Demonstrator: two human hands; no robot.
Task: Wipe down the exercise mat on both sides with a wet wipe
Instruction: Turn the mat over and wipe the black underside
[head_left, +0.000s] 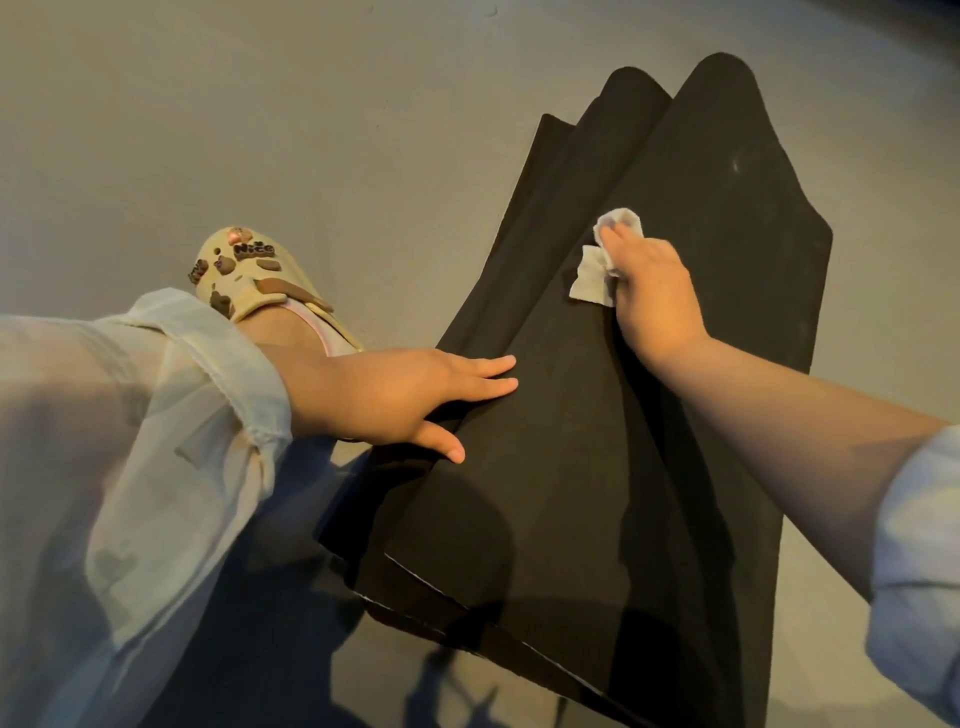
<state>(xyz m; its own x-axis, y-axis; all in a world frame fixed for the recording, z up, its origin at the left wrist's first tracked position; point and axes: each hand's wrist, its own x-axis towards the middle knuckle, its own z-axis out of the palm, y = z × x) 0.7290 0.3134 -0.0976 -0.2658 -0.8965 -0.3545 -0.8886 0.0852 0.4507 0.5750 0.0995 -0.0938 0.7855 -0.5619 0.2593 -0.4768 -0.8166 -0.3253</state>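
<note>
A person is crouching over a black exercise mat (649, 415) that is lying in loose overlapping folds on a grey floor (260, 130). At the far left, a pale sheer sleeve (130, 415) is filling the view, and just beyond it a cream slipper with brown charms (249, 275) is standing on the floor beside the mat's left edge. The left hand (395, 395) is lying flat, fingers straight and apart, pressing down on the mat's left edge where two folds are meeting. To the right, near the middle of the top fold, the right hand (649, 296) is gripping a crumpled white wet wipe (602, 260) and pressing it against the mat. To wipe well, the left hand should probably be pinning the fold so it is not sliding, while the right is making long, overlapping strokes toward the far edge. The layers underneath likely need unfolding, then flipping.
</note>
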